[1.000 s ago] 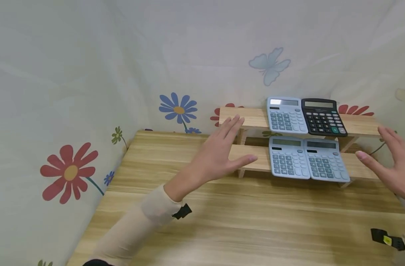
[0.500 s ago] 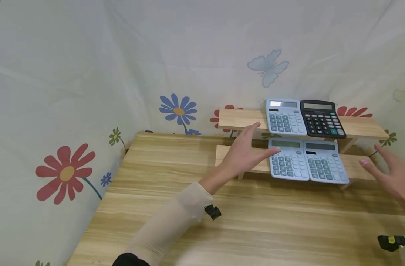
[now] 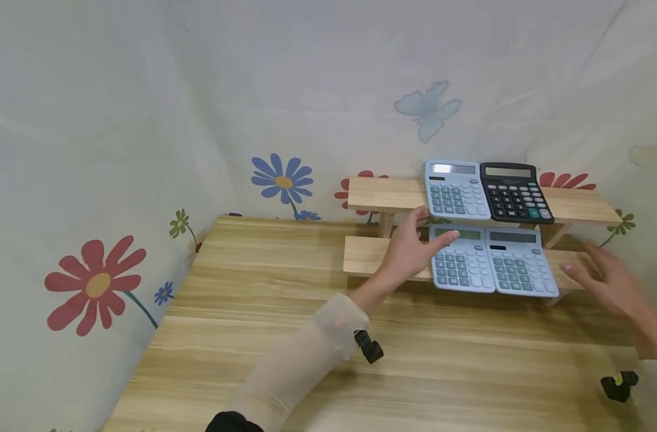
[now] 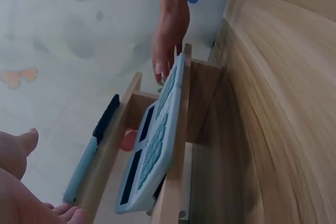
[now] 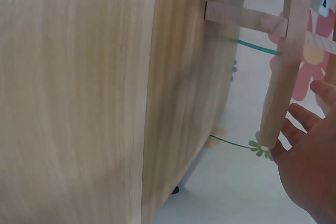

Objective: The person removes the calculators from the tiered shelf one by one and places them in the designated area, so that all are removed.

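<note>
A two-level wooden shelf bears calculators. On its upper board [image 3: 384, 193] lie a light blue calculator [image 3: 458, 195] and a black calculator [image 3: 517, 195], side by side. Two more light blue ones, a left calculator [image 3: 458, 270] and a right calculator [image 3: 522, 270], lean on the lower board [image 3: 363, 255]. My left hand [image 3: 406, 252] has its fingers near the upper blue calculator's lower left corner, thumb spread across the lower left one's display in the head view; contact is unclear. My right hand [image 3: 611, 282], fingers extended, is beside the lower board's right end [image 5: 270, 129].
The shelf stands at the back of a wooden table [image 3: 242, 300]. Behind hangs a pale cloth [image 3: 317, 72] printed with flowers and a butterfly. Small black devices, a left one [image 3: 368, 347] and a right one [image 3: 620, 386], sit at the wrists.
My left hand has moved right, from the shelf's left side to the left-hand calculators. My right hand has come left and slightly down toward the lower board's end. The calculators stay in place.
</note>
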The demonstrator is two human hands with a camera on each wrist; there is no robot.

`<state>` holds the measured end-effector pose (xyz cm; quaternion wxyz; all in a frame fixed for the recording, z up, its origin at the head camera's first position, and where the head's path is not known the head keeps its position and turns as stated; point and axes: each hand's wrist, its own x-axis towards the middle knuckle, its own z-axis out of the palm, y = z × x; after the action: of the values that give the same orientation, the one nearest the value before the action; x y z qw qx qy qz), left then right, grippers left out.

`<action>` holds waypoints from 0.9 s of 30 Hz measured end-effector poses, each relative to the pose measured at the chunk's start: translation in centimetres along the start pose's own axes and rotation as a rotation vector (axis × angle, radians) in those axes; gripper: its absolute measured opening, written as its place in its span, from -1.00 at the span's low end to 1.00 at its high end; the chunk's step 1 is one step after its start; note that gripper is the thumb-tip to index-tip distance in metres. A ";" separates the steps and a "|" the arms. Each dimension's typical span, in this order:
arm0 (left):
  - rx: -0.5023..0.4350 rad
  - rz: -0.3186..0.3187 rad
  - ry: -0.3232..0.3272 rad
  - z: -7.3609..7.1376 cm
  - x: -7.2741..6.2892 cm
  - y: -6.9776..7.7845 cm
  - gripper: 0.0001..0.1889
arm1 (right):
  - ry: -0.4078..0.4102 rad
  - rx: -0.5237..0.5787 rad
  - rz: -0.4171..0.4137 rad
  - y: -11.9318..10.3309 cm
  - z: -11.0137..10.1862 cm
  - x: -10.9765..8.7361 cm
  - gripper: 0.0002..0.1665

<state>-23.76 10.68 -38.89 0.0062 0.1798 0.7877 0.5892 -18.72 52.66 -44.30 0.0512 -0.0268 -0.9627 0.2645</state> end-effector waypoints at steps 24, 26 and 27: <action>-0.322 -0.115 0.054 2.2 3.3 0.0 -0.25 | 0.005 -0.181 -0.078 1.3 1.5 0.5 -0.01; -0.346 -0.152 0.072 2.1 3.4 0.2 -0.24 | 0.018 -0.172 -0.079 1.2 1.8 0.4 -0.02; -0.363 -0.166 0.080 2.2 3.5 0.3 -0.23 | 0.026 -0.169 -0.081 1.2 1.9 0.4 -0.03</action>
<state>-26.48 13.76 -38.57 0.0556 0.0864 0.6805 0.7255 -19.28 52.74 -46.50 0.0718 0.0047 -0.9811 0.1799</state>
